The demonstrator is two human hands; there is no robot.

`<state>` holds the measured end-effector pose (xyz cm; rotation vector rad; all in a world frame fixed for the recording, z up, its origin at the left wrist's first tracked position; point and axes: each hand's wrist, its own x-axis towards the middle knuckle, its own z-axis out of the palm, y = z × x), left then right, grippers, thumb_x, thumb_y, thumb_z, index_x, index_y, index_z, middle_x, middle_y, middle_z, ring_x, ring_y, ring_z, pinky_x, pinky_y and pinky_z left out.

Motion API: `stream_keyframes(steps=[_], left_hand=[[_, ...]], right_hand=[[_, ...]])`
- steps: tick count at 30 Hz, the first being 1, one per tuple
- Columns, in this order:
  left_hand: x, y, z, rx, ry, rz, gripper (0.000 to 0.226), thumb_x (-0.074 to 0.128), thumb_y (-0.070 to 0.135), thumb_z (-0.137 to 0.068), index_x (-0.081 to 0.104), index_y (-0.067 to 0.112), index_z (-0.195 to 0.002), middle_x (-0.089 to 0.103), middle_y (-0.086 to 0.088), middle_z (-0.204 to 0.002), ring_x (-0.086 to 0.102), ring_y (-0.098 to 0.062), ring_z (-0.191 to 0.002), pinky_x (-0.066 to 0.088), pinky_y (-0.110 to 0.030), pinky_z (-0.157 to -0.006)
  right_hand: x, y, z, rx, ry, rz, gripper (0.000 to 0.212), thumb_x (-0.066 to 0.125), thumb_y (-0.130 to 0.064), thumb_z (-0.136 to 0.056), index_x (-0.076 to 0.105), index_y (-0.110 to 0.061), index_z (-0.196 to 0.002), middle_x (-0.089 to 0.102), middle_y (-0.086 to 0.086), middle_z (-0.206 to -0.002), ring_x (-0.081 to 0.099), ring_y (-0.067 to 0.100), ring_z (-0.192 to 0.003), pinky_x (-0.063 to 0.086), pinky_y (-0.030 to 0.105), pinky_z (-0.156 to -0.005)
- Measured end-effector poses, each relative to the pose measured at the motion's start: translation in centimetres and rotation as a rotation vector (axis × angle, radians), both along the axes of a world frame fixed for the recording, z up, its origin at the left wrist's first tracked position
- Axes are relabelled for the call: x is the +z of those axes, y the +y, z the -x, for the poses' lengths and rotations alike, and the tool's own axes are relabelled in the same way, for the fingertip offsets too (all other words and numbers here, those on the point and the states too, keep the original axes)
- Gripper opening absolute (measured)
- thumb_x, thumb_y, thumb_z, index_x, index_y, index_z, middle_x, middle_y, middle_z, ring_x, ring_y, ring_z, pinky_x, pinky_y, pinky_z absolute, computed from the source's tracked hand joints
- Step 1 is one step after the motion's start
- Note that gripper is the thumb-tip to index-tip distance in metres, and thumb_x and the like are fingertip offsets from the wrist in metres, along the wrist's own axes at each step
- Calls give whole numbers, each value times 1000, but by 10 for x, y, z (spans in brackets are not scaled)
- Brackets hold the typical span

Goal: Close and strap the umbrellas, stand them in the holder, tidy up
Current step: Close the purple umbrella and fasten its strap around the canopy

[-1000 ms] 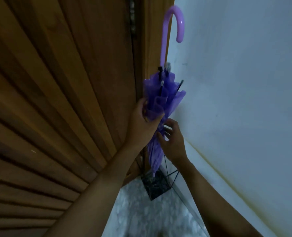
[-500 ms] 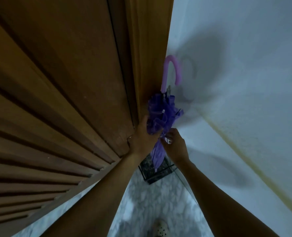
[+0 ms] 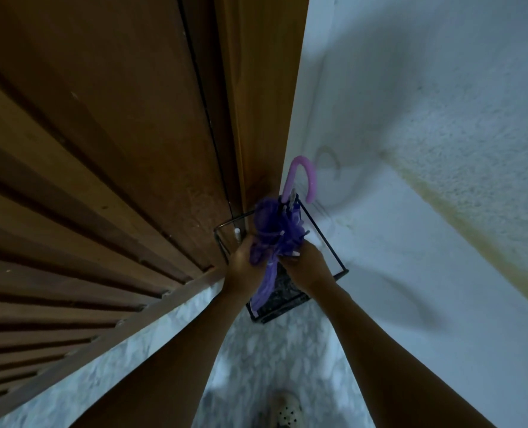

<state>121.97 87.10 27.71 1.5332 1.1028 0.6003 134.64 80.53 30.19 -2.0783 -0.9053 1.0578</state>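
Observation:
A closed purple umbrella (image 3: 275,223) with a pink hooked handle (image 3: 303,177) stands upright, its lower end down inside a black wire umbrella holder (image 3: 324,242) in the corner between door and wall. My left hand (image 3: 244,261) grips the bunched canopy from the left. My right hand (image 3: 303,264) holds the canopy from the right, fingers on the folds. The umbrella's tip is near the holder's base (image 3: 275,310). A small white piece (image 3: 236,233) shows by the holder's left rim.
A slatted wooden door (image 3: 102,180) and its frame (image 3: 262,103) fill the left side. A white textured wall (image 3: 426,180) runs on the right. The floor (image 3: 272,359) is pale marble. My shoe (image 3: 287,410) shows at the bottom edge.
The umbrella has gone down into the holder with both hands following it, and my view has tilted down, so the holder's wire rim now surrounds the canopy.

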Motion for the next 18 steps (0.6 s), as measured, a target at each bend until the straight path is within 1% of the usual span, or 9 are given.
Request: stream_keyframes(steps=[4, 6, 7, 9, 11, 13, 16, 17, 18], left_hand=[[-7, -4, -2, 1, -38, 3, 28, 60, 21, -89, 63, 13, -115, 68, 12, -86, 66, -22, -89, 51, -29, -82], [-10, -4, -2, 2, -29, -8, 29, 60, 28, -89, 63, 12, -113, 67, 10, -84, 65, -24, -85, 51, -32, -79], [-10, -5, -3, 7, -31, -2, 32, 60, 33, -88, 63, 13, -112, 68, 6, -86, 65, -26, -87, 52, -35, -81], [-13, -4, -4, 3, -9, 1, 40, 58, 41, -86, 62, 12, -114, 69, -11, -97, 65, -33, -97, 52, -42, -87], [-16, -4, -7, -38, 57, -41, 36, 59, 32, -89, 61, 8, -116, 69, -18, -104, 65, -35, -101, 52, -41, -88], [-21, -1, -10, -74, 109, -88, 28, 62, 15, -91, 60, 5, -116, 69, -17, -107, 65, -33, -102, 51, -34, -88], [-22, 3, -13, -96, 139, -97, 29, 64, 7, -91, 59, 7, -120, 67, -1, -111, 63, -19, -106, 47, -11, -87], [-20, 4, -14, -107, 144, -70, 31, 65, 6, -91, 58, 9, -121, 65, 2, -112, 61, -16, -107, 45, -9, -85], [-19, 5, -15, -121, 160, -35, 32, 65, 6, -90, 57, 9, -121, 64, 3, -111, 60, -14, -106, 45, -11, -82]], right_hand=[[0, 3, 2, 2, -36, 22, 16, 55, -16, -98, 62, -9, -111, 70, 10, -110, 68, 22, -97, 47, 20, -73], [0, 3, 3, -9, -34, 15, 17, 53, -16, -99, 61, -10, -113, 69, 10, -114, 68, 23, -102, 50, 27, -83], [1, 3, 3, -18, -31, 13, 18, 53, -16, -99, 61, -11, -114, 69, 9, -115, 68, 23, -103, 52, 30, -86], [1, 3, 3, -20, -22, 24, 18, 54, -16, -98, 62, -11, -114, 69, 9, -116, 68, 24, -103, 54, 35, -90], [3, 4, 2, 2, -13, 60, 18, 55, -17, -98, 62, -10, -113, 69, 11, -115, 68, 25, -104, 53, 34, -89], [5, 5, 0, 20, -19, 101, 20, 55, -16, -98, 63, -8, -114, 69, 13, -114, 66, 25, -104, 48, 27, -82], [8, 5, -3, 20, -45, 123, 22, 53, -15, -98, 63, -5, -114, 69, 15, -114, 65, 27, -104, 43, 25, -77], [10, 4, -4, 16, -49, 131, 22, 52, -14, -98, 63, -4, -114, 69, 16, -114, 65, 28, -104, 45, 27, -76], [11, 3, -5, 11, -52, 141, 22, 52, -14, -98, 63, -3, -113, 69, 16, -113, 65, 29, -103, 47, 30, -78]])
